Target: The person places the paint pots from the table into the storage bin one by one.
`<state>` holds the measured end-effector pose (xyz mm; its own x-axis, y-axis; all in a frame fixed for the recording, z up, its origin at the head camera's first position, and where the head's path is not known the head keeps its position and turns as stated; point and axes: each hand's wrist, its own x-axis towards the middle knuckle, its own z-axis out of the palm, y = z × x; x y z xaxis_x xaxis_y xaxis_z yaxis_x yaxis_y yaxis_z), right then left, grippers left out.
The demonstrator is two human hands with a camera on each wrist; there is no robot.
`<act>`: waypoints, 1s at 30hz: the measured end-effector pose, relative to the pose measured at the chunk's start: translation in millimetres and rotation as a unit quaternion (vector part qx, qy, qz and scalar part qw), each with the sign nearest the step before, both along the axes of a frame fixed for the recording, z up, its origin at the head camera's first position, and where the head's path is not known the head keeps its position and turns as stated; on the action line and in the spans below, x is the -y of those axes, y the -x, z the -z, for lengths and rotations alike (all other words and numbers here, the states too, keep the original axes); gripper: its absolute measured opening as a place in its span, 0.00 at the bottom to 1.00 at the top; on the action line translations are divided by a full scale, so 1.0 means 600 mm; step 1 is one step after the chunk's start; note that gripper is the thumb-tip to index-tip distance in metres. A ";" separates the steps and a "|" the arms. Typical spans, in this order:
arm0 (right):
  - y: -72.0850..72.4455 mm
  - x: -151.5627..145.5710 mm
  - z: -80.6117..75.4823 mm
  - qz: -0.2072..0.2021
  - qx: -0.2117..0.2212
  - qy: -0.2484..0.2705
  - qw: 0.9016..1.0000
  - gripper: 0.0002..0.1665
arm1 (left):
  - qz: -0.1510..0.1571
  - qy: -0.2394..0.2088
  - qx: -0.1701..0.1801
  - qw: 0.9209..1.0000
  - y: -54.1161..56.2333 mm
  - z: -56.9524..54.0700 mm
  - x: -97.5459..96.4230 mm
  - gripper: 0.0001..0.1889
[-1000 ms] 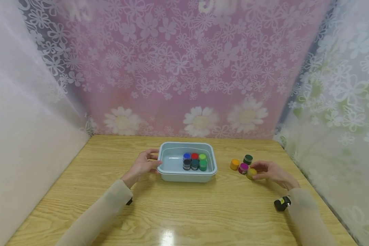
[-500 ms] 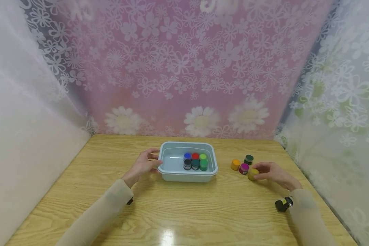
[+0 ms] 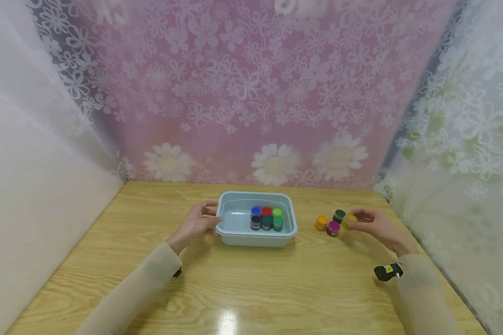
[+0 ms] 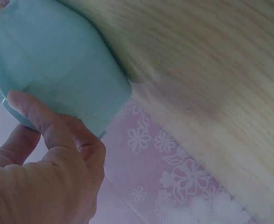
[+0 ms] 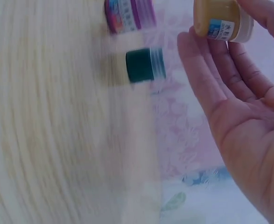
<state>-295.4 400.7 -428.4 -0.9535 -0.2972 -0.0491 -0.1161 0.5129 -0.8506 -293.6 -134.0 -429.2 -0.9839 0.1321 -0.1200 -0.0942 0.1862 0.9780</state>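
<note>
My left hand (image 3: pixel 194 224) grips the left end of a pale blue plastic tub (image 3: pixel 255 241), thumb over the rim and fingers underneath in the left wrist view. Between right thumb and fingers is a small ochre-yellow paint jar (image 5: pixel 218 21); the right wrist view shows its printed label. In the head view this right hand (image 3: pixel 376 229) is just right of a dark green jar (image 3: pixel 339 216). A magenta jar (image 3: pixel 333 228) and an orange jar (image 3: pixel 321 223) stand close by on the table. Several jars fill the tub's right half, among them a red jar (image 3: pixel 266 212) and a black jar (image 3: pixel 255 223).
The tub and the loose jars share a wooden table (image 3: pixel 260 288). Behind the table hangs a pink flowered curtain (image 3: pixel 243 116), with pale curtains at both sides. A small black camera (image 3: pixel 388 272) is strapped at the right wrist.
The right hand has carried the yellow jar away from the person, from beside the magenta jar to beside the dark green one. The left hand keeps its grip on the tub.
</note>
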 end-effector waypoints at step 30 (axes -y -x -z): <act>0.033 0.191 -0.035 -0.042 0.020 0.036 0.998 0.31 | -0.001 0.006 0.002 1.000 -0.006 -0.007 -0.002 0.30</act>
<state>-315.4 286.3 -407.7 -0.9225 -0.3809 -0.0629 -0.1210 0.4401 -0.8897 -289.7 -132.6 -424.7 -0.9837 0.1287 -0.1260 -0.0989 0.1984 0.9751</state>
